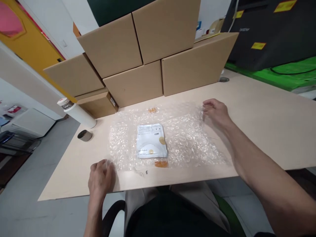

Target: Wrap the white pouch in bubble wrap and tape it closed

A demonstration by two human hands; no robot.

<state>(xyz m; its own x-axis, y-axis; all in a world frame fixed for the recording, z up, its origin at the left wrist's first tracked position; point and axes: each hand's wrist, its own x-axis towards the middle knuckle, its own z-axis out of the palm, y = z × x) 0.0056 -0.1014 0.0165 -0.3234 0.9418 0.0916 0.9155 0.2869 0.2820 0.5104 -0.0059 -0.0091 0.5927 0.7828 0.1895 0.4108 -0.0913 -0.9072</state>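
Note:
A sheet of clear bubble wrap [190, 141] lies spread on the table, with orange tape pieces at its far and near edges. On top of it, left of its middle, rests a flat white pouch [151, 141] with yellow circles and small print. My right hand [216, 111] pinches the sheet's far right corner, the fingers bent together. At the near left corner my left hand [100, 177] is closed, its curled fingers at the wrap's edge; the fingertips are partly hidden.
Brown cardboard boxes [133, 85] are stacked along the table's back. A white bottle [80, 113] and a small grey-brown cup [84, 135] stand at the left. A dark machine [269, 36] sits on a green surface [283, 74] at the right. The table's near edge runs before my lap.

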